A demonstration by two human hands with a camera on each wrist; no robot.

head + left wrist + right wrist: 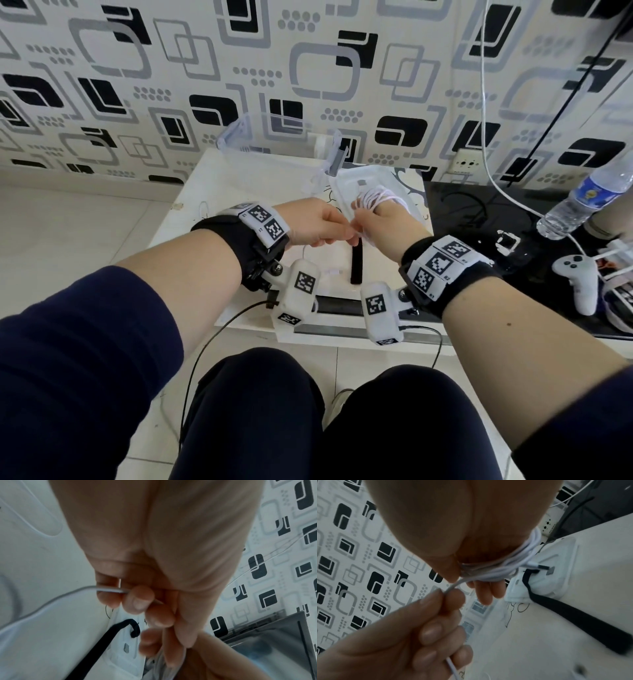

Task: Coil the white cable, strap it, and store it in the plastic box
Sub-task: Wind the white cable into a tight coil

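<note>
While looped, thin round white cable (pixel 494 568)

water bottle (pixel 589 198), white game controller (pixel 579 277), patterned wallpaper (pixel 171 68), wall socket (pixel 466 164)

Head view looks down; wrist views close, sharing the strap (pixel 96 647).

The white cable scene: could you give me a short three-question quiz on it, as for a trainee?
1. True or false: the black strap is already wrapped round the white cable.
2. Which hand carries the coiled loops? A) left hand B) right hand
3. Fill in: the left hand's grip pinches the cable's free ____.

Key: 1 false, the strap lies flat on the table. 2 B. 3 strand, seen in the left wrist view.
</note>
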